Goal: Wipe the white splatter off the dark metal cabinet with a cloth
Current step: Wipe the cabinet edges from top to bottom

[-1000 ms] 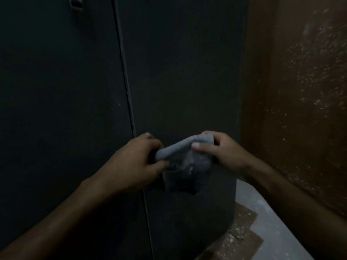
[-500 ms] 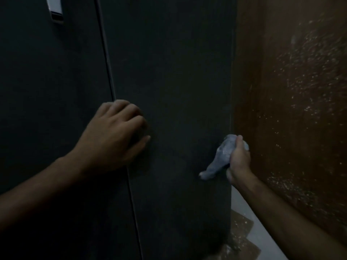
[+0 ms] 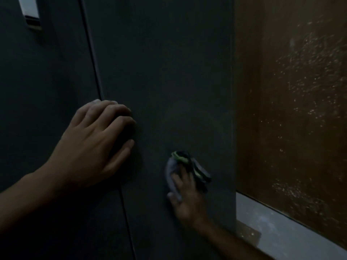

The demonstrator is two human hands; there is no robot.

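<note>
**Two hands on a dark cabinet front, one pressing a cloth**

Two hands lie against the dark metal cabinet [image 3: 169,72], seen from a head-worn camera in dim light. Left hand [image 3: 93,143]: laid palm-down across the vertical seam [image 3: 93,62] between the two cabinet panels, fingers bent at the knuckles with the tips touching the right-hand panel, thumb stretched out along the metal; it grasps nothing. Right hand [image 3: 185,196]: low on the right-hand panel, near the panel's right edge, fingers spread and fairly straight over a bunched cloth [image 3: 172,173], pressing it flat to the metal, with the thumb out to the left of the cloth's lower end. The cloth is pale grey on its left side; its upper and right folds are dark with green edging. It sits between the fingers and the cabinet face, below and to the right of the left hand and well apart from it. Above the cloth a faint, hazy, paler patch [image 3: 187,117] shows on the panel. A pale handle [image 3: 30,10] is at the upper left of the left-hand panel. Right of the cabinet stands a brown wall [image 3: 300,109] flecked with white specks, and below it a strip of pale floor [image 3: 281,231].
</note>
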